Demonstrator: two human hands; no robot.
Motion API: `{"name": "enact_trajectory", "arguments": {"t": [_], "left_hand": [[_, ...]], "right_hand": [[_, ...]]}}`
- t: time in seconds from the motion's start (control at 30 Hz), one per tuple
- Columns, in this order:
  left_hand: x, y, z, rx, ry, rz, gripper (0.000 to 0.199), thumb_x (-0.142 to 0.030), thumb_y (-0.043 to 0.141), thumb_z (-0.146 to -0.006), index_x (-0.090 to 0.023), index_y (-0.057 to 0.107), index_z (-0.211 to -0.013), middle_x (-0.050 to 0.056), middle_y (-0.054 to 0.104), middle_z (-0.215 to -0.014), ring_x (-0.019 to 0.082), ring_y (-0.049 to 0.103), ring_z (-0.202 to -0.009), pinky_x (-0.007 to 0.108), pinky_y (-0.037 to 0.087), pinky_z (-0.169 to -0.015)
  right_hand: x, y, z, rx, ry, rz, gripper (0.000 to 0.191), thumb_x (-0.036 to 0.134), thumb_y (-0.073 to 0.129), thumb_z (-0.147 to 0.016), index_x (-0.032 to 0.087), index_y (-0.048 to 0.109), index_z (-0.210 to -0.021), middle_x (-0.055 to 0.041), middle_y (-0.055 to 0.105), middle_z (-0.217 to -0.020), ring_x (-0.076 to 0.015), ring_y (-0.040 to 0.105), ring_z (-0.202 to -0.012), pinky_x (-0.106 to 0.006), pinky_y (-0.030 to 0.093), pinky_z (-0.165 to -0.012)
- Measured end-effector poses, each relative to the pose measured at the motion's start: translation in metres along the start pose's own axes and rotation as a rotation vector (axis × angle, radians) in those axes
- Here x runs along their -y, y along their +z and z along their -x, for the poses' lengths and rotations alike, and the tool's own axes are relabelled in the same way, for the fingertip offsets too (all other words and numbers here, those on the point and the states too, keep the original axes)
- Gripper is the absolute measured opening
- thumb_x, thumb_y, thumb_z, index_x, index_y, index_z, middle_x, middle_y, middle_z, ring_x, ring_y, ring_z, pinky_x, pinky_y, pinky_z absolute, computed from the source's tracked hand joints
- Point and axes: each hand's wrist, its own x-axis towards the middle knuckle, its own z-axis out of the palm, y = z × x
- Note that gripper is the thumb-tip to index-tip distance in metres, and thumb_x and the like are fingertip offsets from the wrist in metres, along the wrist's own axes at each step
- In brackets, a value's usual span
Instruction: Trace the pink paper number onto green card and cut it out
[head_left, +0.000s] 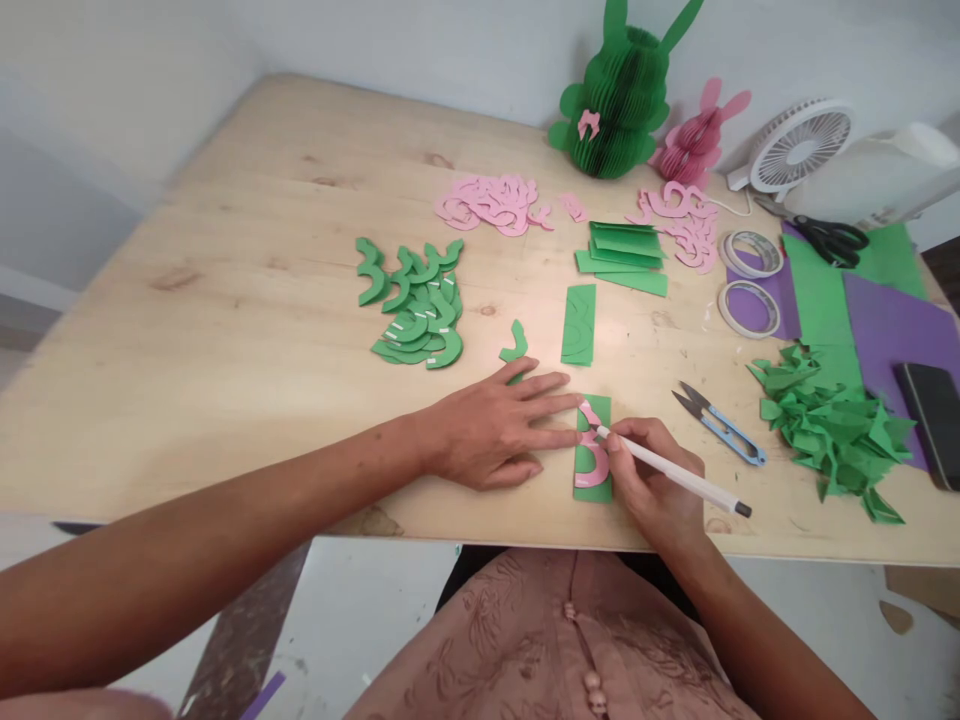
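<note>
My left hand [501, 425] lies flat with fingers spread, its fingertips at the left edge of a pink curved cutout [595, 466]. That cutout rests on a small green paper rectangle [604, 490] near the table's front edge. In my right hand [656, 480] is a white pen [675, 475], its tip at the pink piece. Beyond my left hand sits one green curved piece [515, 343], partly covered by the fingers. A green strip with drawn curves [578, 325] lies just above the rectangle.
Green cutouts [420, 310] are piled left, pink cutouts [491, 203] behind. Blue snips [720, 425], green scraps [840, 425], tape rolls [748, 308], black scissors [831, 240] and a phone [930, 420] lie right. A green paper figure [626, 100] and a fan [802, 148] stand at the back.
</note>
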Motion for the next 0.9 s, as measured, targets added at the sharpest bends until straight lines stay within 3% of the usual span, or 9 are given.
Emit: {"name": "enact_trajectory", "arguments": {"t": [0.47, 0.67, 0.9], "left_hand": [[0.0003, -0.0017, -0.0001, -0.008, 0.001, -0.008, 0.05, -0.034, 0.048, -0.084, -0.026, 0.047, -0.133, 0.011, 0.04, -0.144, 0.033, 0.033, -0.131, 0.054, 0.024, -0.103], [0.0014, -0.0057, -0.0001, 0.02, 0.018, -0.008, 0.049, -0.034, 0.047, -0.085, -0.026, 0.047, -0.133, 0.011, 0.04, -0.145, 0.033, 0.033, -0.131, 0.053, 0.025, -0.103], [0.0011, -0.0037, -0.0005, 0.003, 0.012, 0.011, 0.048, -0.033, 0.049, -0.084, -0.025, 0.049, -0.131, 0.012, 0.041, -0.144, 0.034, 0.034, -0.13, 0.054, 0.026, -0.103]], "right_hand": [[0.0042, -0.0032, 0.001, 0.018, 0.028, -0.027, 0.007, 0.025, 0.056, -0.085, 0.02, 0.059, -0.08, 0.0021, 0.062, -0.061, -0.0108, 0.052, -0.044, -0.023, 0.041, -0.044], [0.0044, -0.0053, 0.0015, 0.036, 0.112, -0.21, 0.01, 0.026, 0.053, -0.088, 0.02, 0.06, -0.091, -0.002, 0.069, -0.074, -0.016, 0.065, -0.063, -0.026, 0.051, -0.058], [0.0044, -0.0025, -0.0006, 0.007, -0.092, -0.071, 0.017, 0.021, 0.05, -0.089, 0.021, 0.063, -0.1, -0.0062, 0.073, -0.09, -0.0211, 0.068, -0.082, -0.034, 0.053, -0.073]]}}
